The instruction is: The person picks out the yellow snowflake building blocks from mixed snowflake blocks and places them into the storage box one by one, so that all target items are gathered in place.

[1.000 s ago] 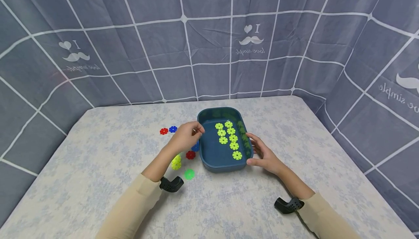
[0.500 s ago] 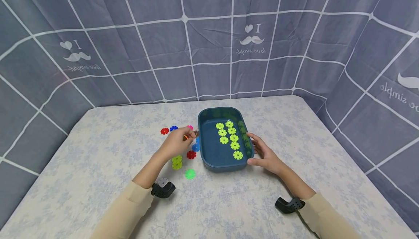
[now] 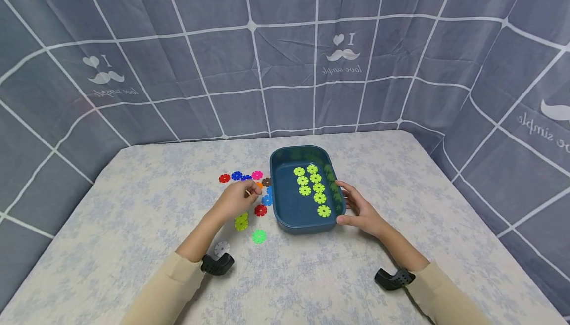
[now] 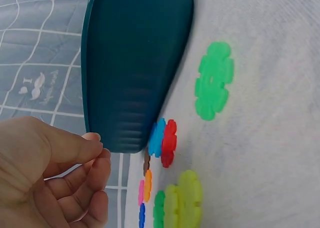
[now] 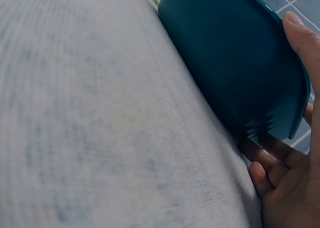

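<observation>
My left hand (image 3: 236, 200) hovers over the loose plastic snowflake discs left of a dark teal plastic bin (image 3: 287, 206). In the left wrist view its thumb and index fingertips meet, the other fingers are curled, and nothing shows between them. Beneath and around it lie an orange disc (image 4: 148, 185), a light blue disc (image 3: 267, 200), a red disc (image 3: 260, 210) and yellow discs (image 3: 241, 223). My right hand (image 3: 361, 214) holds the bin's right side, thumb at the rim and fingers against the outer wall. Inside the bin lie several yellow-green discs (image 3: 318, 187).
Nearer me are a bright green disc (image 3: 259, 237) and a clear disc (image 3: 221, 249) beside the left wrist strap. Farther back lie a red disc (image 3: 224, 178), a pink disc (image 3: 257, 174) and a brown disc (image 3: 266, 182). A grey-blue curtain (image 3: 285, 102) hangs behind the table.
My left hand has moved from the bin's left rim leftward and toward me, uncovering pink, brown and orange discs. The right hand and the bin stay put.
</observation>
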Tool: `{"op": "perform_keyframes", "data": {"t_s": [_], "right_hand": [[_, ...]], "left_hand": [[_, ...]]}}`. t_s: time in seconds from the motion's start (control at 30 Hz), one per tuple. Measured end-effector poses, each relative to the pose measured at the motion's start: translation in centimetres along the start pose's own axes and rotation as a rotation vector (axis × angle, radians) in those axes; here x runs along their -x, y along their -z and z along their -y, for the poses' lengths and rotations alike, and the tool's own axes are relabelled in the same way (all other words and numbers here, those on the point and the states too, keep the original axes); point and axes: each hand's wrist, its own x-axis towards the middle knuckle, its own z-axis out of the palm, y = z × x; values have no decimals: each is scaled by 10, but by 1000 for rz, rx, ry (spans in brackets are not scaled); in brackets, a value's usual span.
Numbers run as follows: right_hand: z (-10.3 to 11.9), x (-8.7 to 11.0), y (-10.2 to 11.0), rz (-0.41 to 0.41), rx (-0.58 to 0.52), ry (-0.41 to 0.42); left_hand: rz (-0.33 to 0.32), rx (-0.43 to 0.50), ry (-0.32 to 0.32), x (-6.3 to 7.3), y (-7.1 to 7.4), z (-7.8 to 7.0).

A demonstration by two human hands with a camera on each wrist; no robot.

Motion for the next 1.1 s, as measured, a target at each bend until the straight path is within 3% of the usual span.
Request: {"op": "perform_keyframes", "data": {"t_s": [0.73,1.1], "right_hand": [[0,0,0,3,0,-11],[1,0,0,0,-2,-12]], "left_hand": [[46,-12,48,24,8,40],[57,-15,48,30,8,46]]}}
